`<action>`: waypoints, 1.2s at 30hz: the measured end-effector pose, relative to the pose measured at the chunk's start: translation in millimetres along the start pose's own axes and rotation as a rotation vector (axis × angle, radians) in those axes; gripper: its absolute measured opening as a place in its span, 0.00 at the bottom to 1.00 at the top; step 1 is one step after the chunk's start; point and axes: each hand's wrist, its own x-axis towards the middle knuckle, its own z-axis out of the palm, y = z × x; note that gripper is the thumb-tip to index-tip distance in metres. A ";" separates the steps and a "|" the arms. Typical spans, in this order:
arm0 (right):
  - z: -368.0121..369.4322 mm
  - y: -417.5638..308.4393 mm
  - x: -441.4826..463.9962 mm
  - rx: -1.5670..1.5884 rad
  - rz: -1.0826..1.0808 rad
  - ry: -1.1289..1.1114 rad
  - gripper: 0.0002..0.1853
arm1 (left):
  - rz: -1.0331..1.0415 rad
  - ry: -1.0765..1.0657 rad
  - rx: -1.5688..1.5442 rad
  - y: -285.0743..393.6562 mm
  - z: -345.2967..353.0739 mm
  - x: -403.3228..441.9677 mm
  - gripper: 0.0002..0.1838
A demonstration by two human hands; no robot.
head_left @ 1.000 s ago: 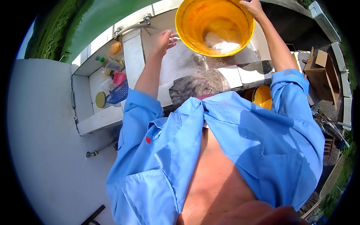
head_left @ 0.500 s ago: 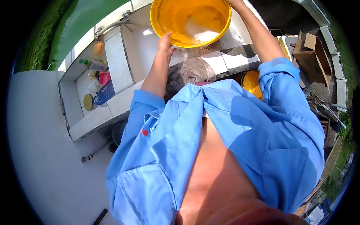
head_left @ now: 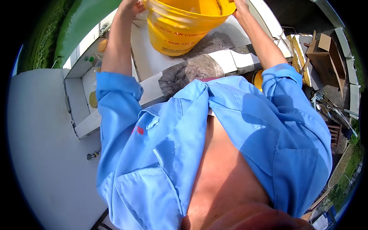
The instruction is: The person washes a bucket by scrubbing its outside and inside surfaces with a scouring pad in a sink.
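A yellow plastic bucket (head_left: 172, 32) with red and black print on its side is tilted over the white tiled sink (head_left: 143, 53). At the left of its rim is my left hand (head_left: 133, 7), its fingers closed at the edge and partly cut off by the frame. My right hand (head_left: 239, 8) grips the rim on the opposite side. Only part of the bucket's inside shows. A grey-brown wet cloth (head_left: 195, 71) lies over the sink's front edge, just below the bucket.
Left of the sink, a tiled compartment (head_left: 86, 82) holds a bottle with a green cap (head_left: 90, 59) and a round yellowish lid (head_left: 93, 99). A second yellow bucket (head_left: 258, 79) stands below the ledge. To the right are a cardboard box (head_left: 326, 61) and a pile of tools (head_left: 326, 103).
The bucket has tipped so its printed outside faces me rather than its inside. My left hand has moved up and left along the rim. My right hand stays on the rim.
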 end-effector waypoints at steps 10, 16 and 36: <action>35.0 63.7 28.4 0.507 0.313 0.024 0.19 | 0.047 0.041 0.400 10.2 7.3 7.6 0.15; 36.6 57.4 25.6 0.487 0.326 0.044 0.19 | 0.074 0.086 0.603 3.2 17.2 10.9 0.13; -22.1 98.7 54.5 0.062 0.282 -0.107 0.36 | 0.071 0.278 0.901 -6.8 32.9 6.3 0.09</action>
